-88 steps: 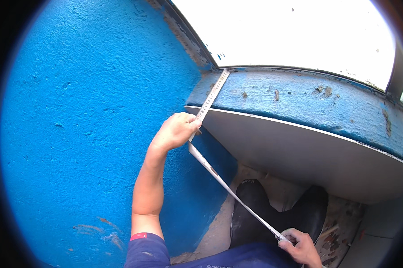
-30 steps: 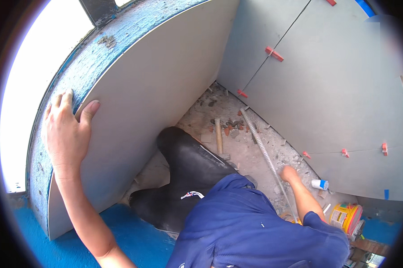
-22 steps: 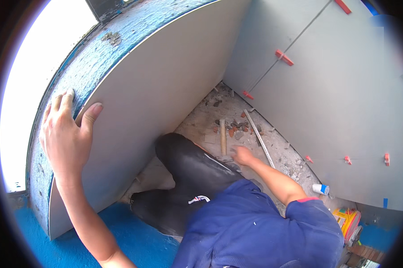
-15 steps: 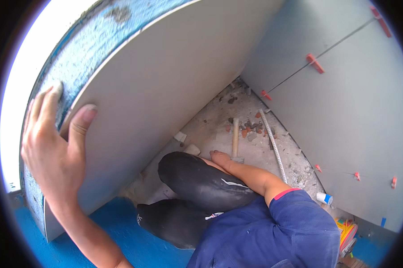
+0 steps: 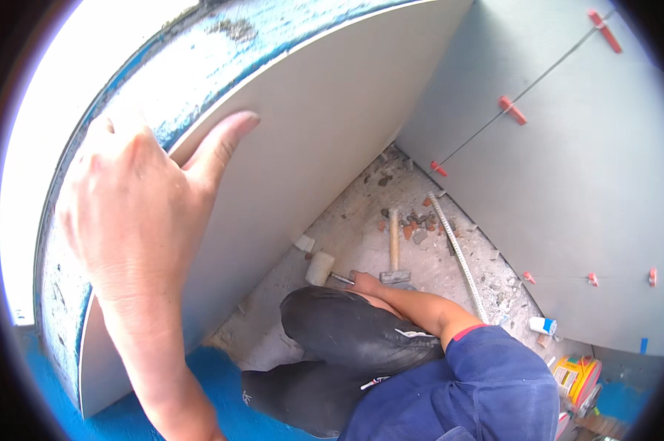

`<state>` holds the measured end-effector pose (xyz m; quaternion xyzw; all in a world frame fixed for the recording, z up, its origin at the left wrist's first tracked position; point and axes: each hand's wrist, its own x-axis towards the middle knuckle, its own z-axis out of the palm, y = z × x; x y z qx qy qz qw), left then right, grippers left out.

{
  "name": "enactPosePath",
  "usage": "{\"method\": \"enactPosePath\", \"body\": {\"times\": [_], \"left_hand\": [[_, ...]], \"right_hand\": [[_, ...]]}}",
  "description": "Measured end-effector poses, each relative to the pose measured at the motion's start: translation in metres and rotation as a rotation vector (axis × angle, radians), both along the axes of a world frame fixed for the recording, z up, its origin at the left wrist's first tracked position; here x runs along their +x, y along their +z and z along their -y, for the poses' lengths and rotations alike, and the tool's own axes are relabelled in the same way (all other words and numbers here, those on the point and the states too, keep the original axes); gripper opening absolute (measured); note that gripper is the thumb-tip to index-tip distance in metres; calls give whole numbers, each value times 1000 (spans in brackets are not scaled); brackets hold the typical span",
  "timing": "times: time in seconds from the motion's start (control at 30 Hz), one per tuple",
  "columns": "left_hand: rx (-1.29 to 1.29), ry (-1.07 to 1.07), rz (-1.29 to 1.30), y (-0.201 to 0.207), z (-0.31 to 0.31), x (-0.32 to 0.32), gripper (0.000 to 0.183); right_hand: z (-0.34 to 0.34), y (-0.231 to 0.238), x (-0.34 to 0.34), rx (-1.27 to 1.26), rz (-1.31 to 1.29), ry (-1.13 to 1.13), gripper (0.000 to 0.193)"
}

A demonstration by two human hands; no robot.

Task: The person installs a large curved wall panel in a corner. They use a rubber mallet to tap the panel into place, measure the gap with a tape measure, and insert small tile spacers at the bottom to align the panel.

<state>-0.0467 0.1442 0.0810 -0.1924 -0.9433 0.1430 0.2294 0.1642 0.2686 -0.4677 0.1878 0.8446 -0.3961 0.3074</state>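
Note:
My left hand (image 5: 137, 209) rests at the edge of a large grey tile panel (image 5: 325, 132) that stands against the blue-painted wall (image 5: 214, 51). Its thumb is stretched out across the panel's face; its other fingers reach over the wall's top and are partly hidden. Down by my bent knee, my right hand (image 5: 367, 284) is closed around the handle of a white-headed mallet (image 5: 320, 269). The mallet's head lies close to the panel's lower part. Just beyond that hand, a hammer (image 5: 394, 246) with a wooden handle stands on its metal head or lies on the floor; I cannot tell which.
Grey tiles (image 5: 589, 184) with red levelling wedges (image 5: 513, 110) cover the right wall. A white marked strip (image 5: 457, 253) runs along the rubble-strewn floor (image 5: 354, 209). Broken pieces (image 5: 418, 224), a blue-and-white roll (image 5: 543, 326) and a yellow-and-red container (image 5: 576, 378) are also there.
My left hand has moved right and farther up along the panel's edge, its fingers less spread. The mallet in my right hand has come into fuller view beyond my knee.

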Motion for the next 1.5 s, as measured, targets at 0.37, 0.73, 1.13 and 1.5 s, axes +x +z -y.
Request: {"method": "enactPosePath", "body": {"times": [0.37,0.73,1.13,1.5], "left_hand": [[42,-231,-85,4,3,-2,90],[137,-324,-189,-5,3,-11,81],[107,-206,-118,1,-3,-1,79],[18,-177,-96,5,0,-4,83]], "right_hand": [[-133,234,51,310,-485,-661,44],[-107,372,19,-936,-1130,-1340,48],[-137,391,-166,-977,-1244,-1528,54],[-166,353,-134,-1223,-1310,-1497,57]]}}
